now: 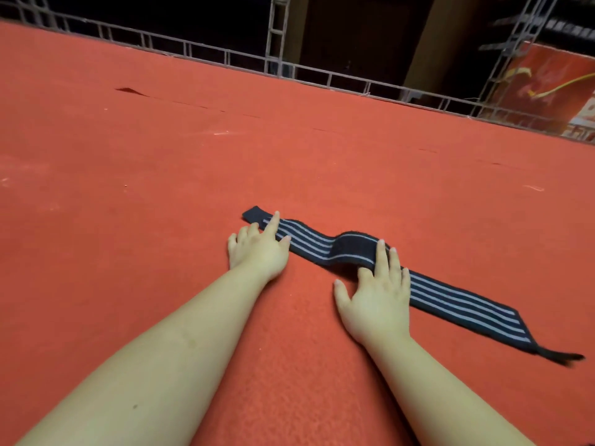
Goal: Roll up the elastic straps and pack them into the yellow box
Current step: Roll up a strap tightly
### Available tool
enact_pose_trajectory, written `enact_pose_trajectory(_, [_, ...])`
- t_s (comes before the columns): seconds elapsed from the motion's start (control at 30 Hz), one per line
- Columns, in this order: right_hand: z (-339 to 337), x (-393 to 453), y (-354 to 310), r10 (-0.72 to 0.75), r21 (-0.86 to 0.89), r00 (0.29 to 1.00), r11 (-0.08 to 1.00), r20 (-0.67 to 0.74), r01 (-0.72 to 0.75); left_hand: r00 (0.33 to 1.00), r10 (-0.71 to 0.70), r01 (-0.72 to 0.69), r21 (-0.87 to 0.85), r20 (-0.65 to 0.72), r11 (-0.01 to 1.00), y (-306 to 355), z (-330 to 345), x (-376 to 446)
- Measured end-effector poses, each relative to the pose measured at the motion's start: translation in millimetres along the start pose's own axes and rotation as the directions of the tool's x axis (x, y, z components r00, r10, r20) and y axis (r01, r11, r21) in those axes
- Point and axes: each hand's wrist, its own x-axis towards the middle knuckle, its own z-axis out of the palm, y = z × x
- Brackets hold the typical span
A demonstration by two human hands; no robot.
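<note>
A dark navy elastic strap point(450, 300) with pale lengthwise stripes lies stretched out on the red carpet, running from upper left to lower right, with a raised hump near its middle and a thin black tail at the right end. My left hand point(257, 249) rests near the strap's left end, forefinger pressing on it. My right hand point(380, 291) lies flat with fingers spread, fingertips on the hump. Neither hand grips the strap. No yellow box is in view.
Red carpet point(161, 188) covers the whole floor. A grey metal truss frame point(277, 37) runs along the far edge, with darkness behind it. A red banner point(547, 85) stands at the far right.
</note>
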Motion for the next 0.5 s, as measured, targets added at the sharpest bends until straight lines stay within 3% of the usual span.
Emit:
enact_pose_trajectory(0.07, [1,1,0,-0.015,0.033,1.0,0.999,-0.009,0.015,1.0,-0.019,0.018,-0.086,-0.009,0.996,4,1,14])
enact_pose_trajectory(0.13, [2,0,2,-0.024,0.051,1.0,0.998,-0.014,0.025,0.982,-0.15,0.116,-0.255,-0.116,0.96,9,3,23])
enact_pose_trajectory(0.23, [3,-2,3,-0.024,0.099,0.998,0.995,-0.054,0.029,0.866,-0.455,0.336,-0.434,-0.207,0.836,14,3,35])
enact_pose_trajectory(0.3, [5,-1,5,-0.018,0.126,0.998,0.992,-0.066,0.027,0.815,-0.544,0.428,-0.423,-0.202,0.799,11,-1,45])
enact_pose_trajectory(0.4, [14,4,10,-0.032,0.125,0.997,0.991,-0.075,0.042,0.836,-0.504,0.421,-0.334,-0.218,0.843,-2,-4,59])
enact_pose_trajectory(0.5, [26,10,17,-0.04,0.121,0.996,0.991,-0.081,0.05,0.871,-0.416,0.291,-0.407,-0.263,0.866,-9,-4,62])
